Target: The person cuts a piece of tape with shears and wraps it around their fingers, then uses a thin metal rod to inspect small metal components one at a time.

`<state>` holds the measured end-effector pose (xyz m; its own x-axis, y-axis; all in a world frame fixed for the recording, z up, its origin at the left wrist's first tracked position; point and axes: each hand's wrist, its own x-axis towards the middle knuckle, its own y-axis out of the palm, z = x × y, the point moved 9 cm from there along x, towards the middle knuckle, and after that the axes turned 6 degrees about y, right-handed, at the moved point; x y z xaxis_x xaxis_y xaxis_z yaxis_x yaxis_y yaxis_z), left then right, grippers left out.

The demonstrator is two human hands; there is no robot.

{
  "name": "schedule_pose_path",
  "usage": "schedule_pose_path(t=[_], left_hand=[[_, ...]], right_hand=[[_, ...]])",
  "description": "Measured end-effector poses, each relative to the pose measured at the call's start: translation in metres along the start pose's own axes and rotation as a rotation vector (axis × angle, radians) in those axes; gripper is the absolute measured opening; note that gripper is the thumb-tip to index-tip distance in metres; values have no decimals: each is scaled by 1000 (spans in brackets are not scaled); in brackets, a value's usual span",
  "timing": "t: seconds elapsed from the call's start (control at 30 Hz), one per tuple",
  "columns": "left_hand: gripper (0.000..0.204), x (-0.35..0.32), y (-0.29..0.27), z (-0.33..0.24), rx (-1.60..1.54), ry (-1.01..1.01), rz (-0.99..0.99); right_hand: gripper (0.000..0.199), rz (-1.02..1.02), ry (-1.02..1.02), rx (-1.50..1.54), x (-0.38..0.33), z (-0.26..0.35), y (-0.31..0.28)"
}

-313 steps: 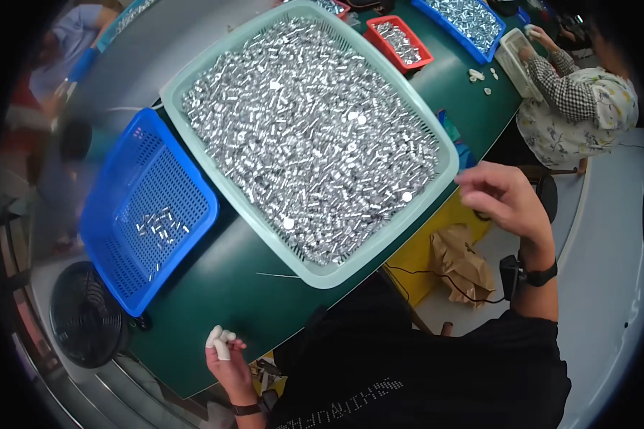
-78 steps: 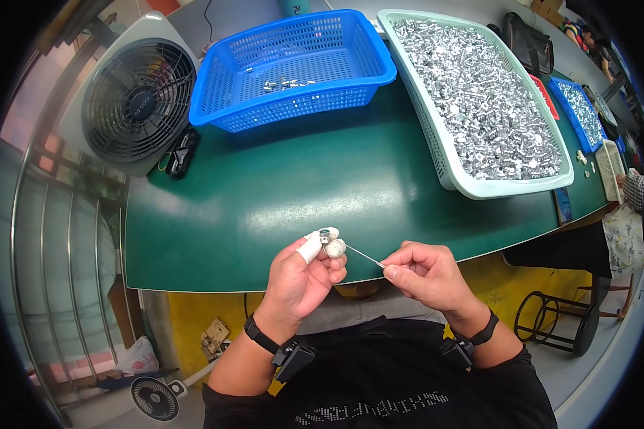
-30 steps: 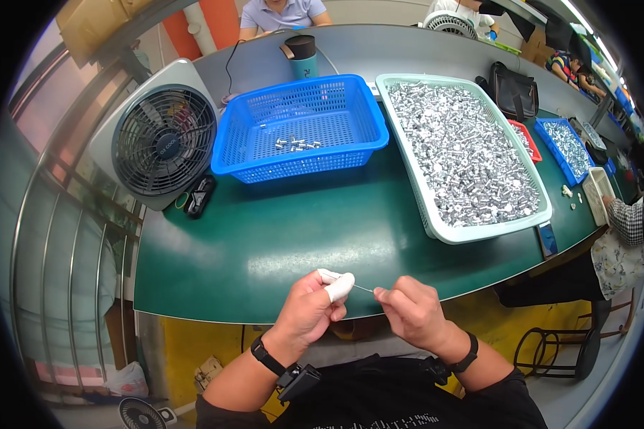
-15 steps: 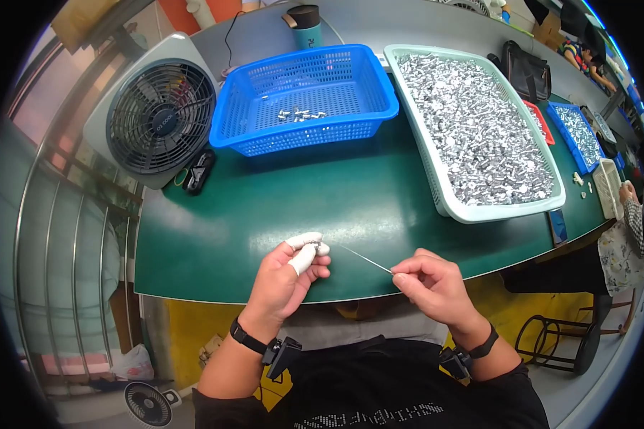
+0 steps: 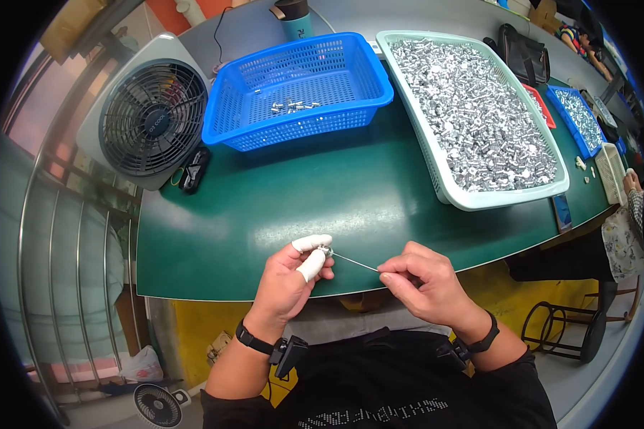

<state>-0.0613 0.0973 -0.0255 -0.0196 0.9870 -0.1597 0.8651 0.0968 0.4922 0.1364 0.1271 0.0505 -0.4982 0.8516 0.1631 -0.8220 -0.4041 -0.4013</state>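
Note:
My left hand (image 5: 293,273), with white finger covers on its thumb and forefinger, pinches a small shiny metal part (image 5: 326,251) above the front of the green table. My right hand (image 5: 420,281) is closed on one end of a thin metal rod (image 5: 355,263). The rod's other end meets the small part at my left fingertips; whether it goes inside cannot be made out. Beyond my hands stands a blue plastic basket (image 5: 297,123) with several small metal parts (image 5: 293,107) on its bottom. A pale green basket (image 5: 472,199) to its right is heaped with similar metal parts (image 5: 479,114).
A box fan (image 5: 154,118) stands at the left, a black object (image 5: 194,170) beside it. Behind the blue basket is a teal cup (image 5: 298,27). At the right are a phone (image 5: 562,213), a blue tray (image 5: 592,151) and a black bag (image 5: 524,53). A co-worker's hand (image 5: 631,183) shows far right.
My right hand has moved slightly left, and the rod's far end now reaches the small part in my left fingers. The whole view has shifted a little.

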Motion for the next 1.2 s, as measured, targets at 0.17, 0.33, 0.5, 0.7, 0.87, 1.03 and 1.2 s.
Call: schedule_pose_path(t=[0.17, 0.33, 0.5, 0.7, 0.87, 1.03, 1.2], left_hand=[[22, -6, 26, -49, 709, 398, 96], [22, -9, 15, -17, -3, 3, 106], [21, -14, 29, -46, 774, 441, 86], [21, -17, 10, -32, 399, 97, -8], [19, -25, 10, -32, 467, 15, -57], [18, -24, 17, -56, 961, 372, -2], [14, -13, -4, -78, 822, 171, -146]], right_hand=[[8, 115, 185, 220, -1, -24, 5], [9, 346, 629, 852, -18, -49, 34], [12, 133, 123, 187, -7, -29, 15], [9, 233, 460, 579, -15, -46, 30], [7, 218, 410, 535, -11, -42, 29], [7, 20, -78, -52, -1, -3, 12], [7, -75, 14, -21, 4, -38, -11]])
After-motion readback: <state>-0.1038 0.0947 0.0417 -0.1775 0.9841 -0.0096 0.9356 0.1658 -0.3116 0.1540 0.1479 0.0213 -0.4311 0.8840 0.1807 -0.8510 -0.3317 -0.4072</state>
